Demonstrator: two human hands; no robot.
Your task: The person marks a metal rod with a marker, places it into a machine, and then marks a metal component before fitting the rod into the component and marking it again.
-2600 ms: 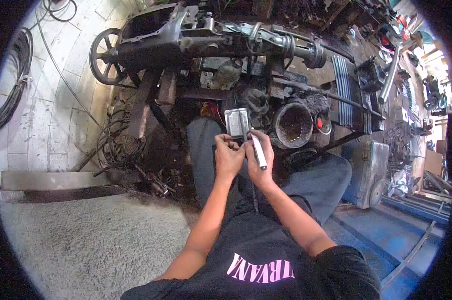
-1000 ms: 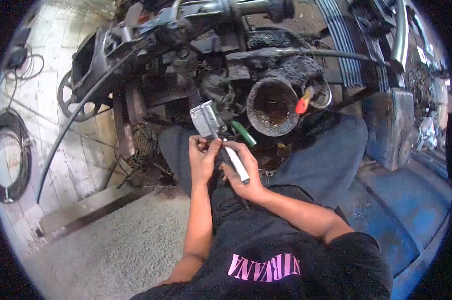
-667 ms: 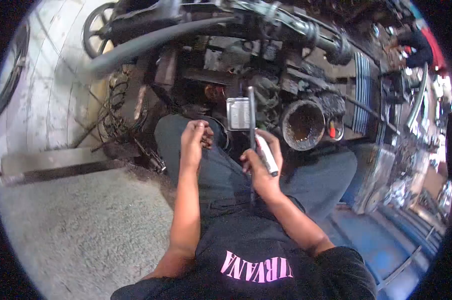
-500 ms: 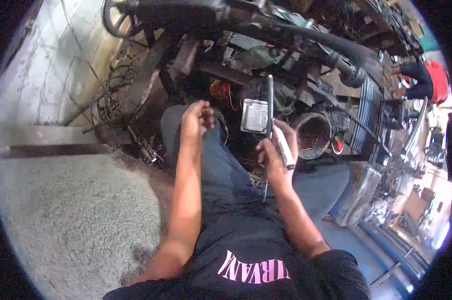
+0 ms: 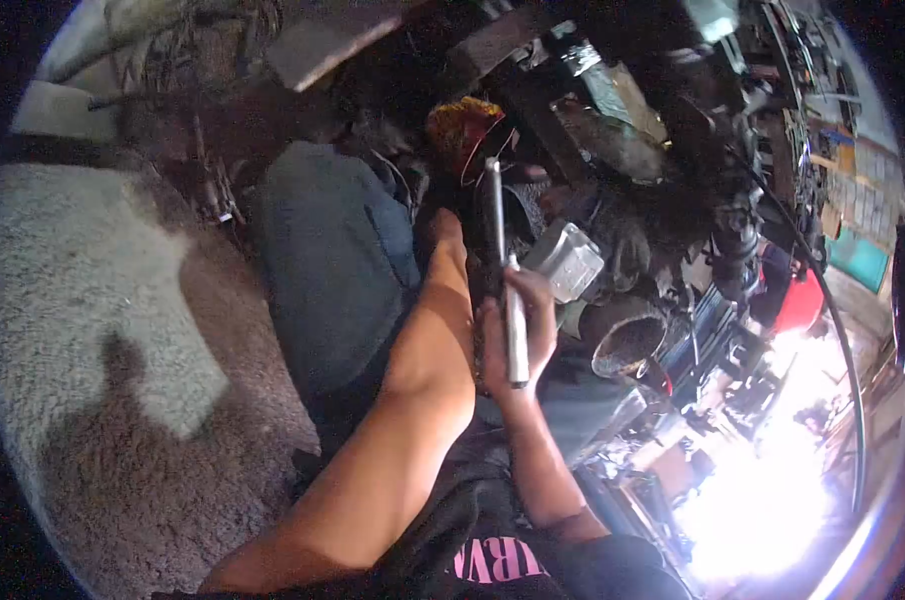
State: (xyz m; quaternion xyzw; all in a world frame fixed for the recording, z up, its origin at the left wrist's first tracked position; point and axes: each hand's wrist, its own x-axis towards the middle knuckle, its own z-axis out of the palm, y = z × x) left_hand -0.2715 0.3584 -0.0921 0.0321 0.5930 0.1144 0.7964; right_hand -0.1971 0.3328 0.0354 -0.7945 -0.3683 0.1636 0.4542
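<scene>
My right hand is closed around a slim metal rod and a pale marker-like stick, both pointing away from me. My left hand reaches down into the shadow between my knees, beside a dark part. Its fingers are too dark to make out. Just right of the rod sits a silver box-shaped metal piece. Farther right, a round open-ended metal cylinder lies near my right knee.
A yellow and red object lies ahead among dark machine parts. Rough concrete spreads on the left. A person in red is at the right, above a blinding white glare. A dark cable curves down there.
My view has swung round. My left hand has gone from raised above my knee to low between my legs. The right hand still holds the rod and stick. A bright glare has appeared.
</scene>
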